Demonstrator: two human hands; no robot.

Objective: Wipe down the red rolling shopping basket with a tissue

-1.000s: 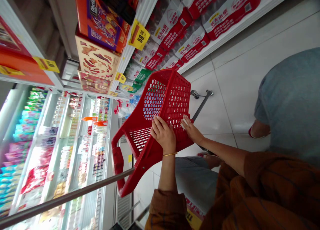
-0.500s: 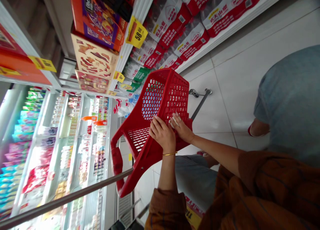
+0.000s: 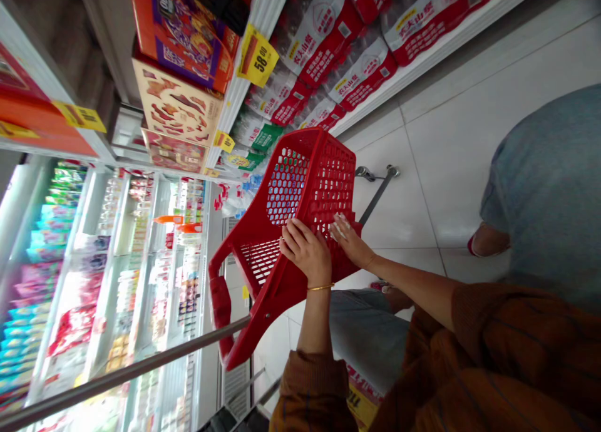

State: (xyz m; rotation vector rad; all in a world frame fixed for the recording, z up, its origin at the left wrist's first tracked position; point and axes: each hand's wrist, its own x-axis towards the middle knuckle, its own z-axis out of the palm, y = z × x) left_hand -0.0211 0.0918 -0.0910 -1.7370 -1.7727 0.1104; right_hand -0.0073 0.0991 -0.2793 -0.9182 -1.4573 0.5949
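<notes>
A red plastic shopping basket [image 3: 300,231] with mesh walls stands tilted in front of me, seen sideways in this rotated view. My left hand [image 3: 305,250], with a gold bangle on its wrist, lies over the basket's mesh side. Close beside it, my right hand [image 3: 350,241] has its fingertips on the same red wall. A pale patch shows at those fingertips, and I cannot tell whether it is an object. A grey metal pull handle [image 3: 378,197] sticks out past the basket.
Shelves hold shrink-wrapped bottled water packs [image 3: 323,50] and boxed goods [image 3: 178,109] with yellow price tags. A lit refrigerated case [image 3: 126,263] lies beyond a metal rail [image 3: 131,347]. A person in blue-grey clothing [image 3: 544,181] stands on the tiled floor [image 3: 404,200].
My right fingertips have slid along the mesh, and the pale patch at them looks smaller. The basket and my left hand have barely moved.
</notes>
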